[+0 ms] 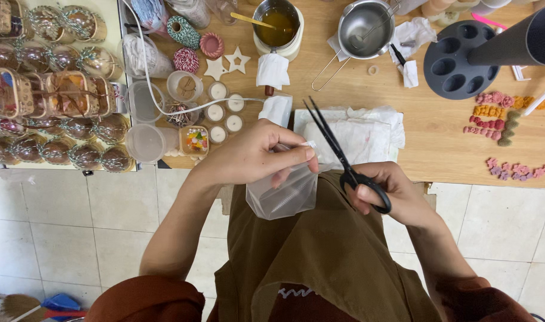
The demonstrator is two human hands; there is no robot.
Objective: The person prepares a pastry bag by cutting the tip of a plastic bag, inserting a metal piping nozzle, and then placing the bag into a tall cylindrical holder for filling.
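The left hand (251, 156) pinches the top edge of a small clear plastic bag (282, 194), light, limp and slippery, best held at that rim, while the right hand (391, 194), fingers closed through black scissors (344, 161), holds them just beside it.

Black scissors (347, 161) are seen against a clear, see-through bag (282, 195). An olive-brown apron (332, 250) is worn over rust-red sleeves (147, 301). The bench (439, 155) is light wood; pink and orange pieces (493, 113) are laid on it.
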